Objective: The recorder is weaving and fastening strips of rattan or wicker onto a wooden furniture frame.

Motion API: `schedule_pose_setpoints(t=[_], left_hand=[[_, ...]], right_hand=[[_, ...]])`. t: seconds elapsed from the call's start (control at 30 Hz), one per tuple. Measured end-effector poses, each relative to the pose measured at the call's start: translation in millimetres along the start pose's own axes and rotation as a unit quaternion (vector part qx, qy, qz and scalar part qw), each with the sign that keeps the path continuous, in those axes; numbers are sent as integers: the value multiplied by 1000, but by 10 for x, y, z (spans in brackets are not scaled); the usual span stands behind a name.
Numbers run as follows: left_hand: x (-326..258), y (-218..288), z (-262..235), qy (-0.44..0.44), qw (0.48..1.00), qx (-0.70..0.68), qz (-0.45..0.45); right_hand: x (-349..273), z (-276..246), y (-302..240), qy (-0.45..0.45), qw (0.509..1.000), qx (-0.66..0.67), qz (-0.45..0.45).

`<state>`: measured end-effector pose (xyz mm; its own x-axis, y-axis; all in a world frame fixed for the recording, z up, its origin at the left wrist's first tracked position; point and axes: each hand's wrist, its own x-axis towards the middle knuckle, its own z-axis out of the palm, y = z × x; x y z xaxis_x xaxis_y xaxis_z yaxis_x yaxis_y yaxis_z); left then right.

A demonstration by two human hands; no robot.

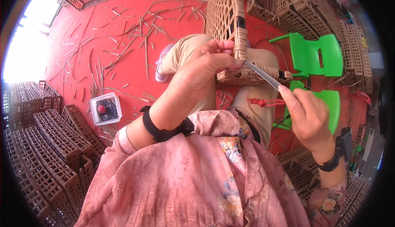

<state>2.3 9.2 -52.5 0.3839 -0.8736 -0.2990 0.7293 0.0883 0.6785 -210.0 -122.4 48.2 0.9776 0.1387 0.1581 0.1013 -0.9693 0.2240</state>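
Observation:
A woven rattan basket piece stands between my knees, its bound edge turned toward me and dark patches showing on its frame. My left hand is closed at the corner of that edge, thumb and fingers pinching the rim. From the right, my right hand grips a narrow, tapered grey metal tool, like an awl or a blade. Its tip meets the basket corner beside my left thumb. A knotted red cord hangs out from below my right hand. The tool's grip is hidden in my palm.
Cut rattan strips litter the red floor. A white tub with dark small pieces and a red ball-like item stands at left. Green plastic chairs are at right. Stacks of woven baskets line the sides.

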Motion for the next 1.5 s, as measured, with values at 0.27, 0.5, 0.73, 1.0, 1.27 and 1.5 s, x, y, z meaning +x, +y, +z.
schedule_pose_setpoints(t=[0.27, 0.5, 0.73, 1.0, 1.27, 1.5], left_hand=[[12, -61, -11, 12, 998, 54, 0], [10, -73, -8, 6, 999, 48, 11], [25, -71, -24, -2, 999, 46, 3], [-18, -47, -33, -3, 1000, 14, 6], [6, -61, -95, -9, 1000, -9, 7], [48, -72, -48, -18, 998, 54, 11]], right_hand=[[-32, -40, -114, 11, 994, 74, 84], [19, -92, 106, -1, 1000, 6, 9], [74, -127, 285, -13, 997, -31, -67], [133, -34, 261, 12, 996, 82, -17], [377, -324, 165, -69, 942, 284, 164], [383, -369, 233, -82, 903, 350, 234]])
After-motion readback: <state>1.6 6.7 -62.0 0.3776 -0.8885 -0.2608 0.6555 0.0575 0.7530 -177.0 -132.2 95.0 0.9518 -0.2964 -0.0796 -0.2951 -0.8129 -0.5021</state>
